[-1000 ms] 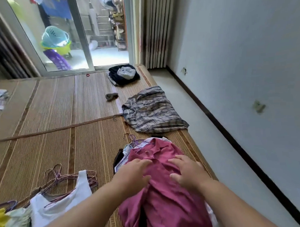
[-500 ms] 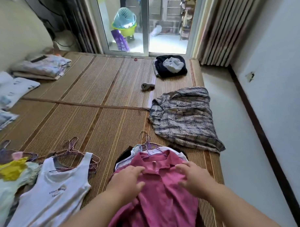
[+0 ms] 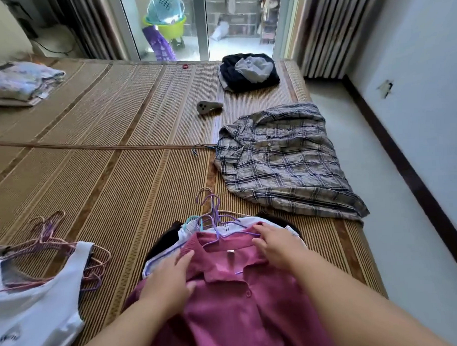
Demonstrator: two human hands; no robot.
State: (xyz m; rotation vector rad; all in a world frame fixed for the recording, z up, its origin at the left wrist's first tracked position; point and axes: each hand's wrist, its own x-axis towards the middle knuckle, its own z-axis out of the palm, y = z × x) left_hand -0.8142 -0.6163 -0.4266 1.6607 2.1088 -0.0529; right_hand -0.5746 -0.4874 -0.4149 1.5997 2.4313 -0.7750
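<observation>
A pink shirt (image 3: 239,302) is laid, collar towards the top of the frame, on a pile of garments on the woven mat (image 3: 119,189) at the lower centre, with a purple hanger (image 3: 217,226) seen in its neck. The left hand (image 3: 169,281) is rested on the shirt's left shoulder with fingers fairly straight and thumb spread, while the right hand (image 3: 276,246) is curled onto the collar's right side, gripping it. A plaid shirt (image 3: 281,158) is spread above right, and a white vest (image 3: 37,303) is seen lower left.
</observation>
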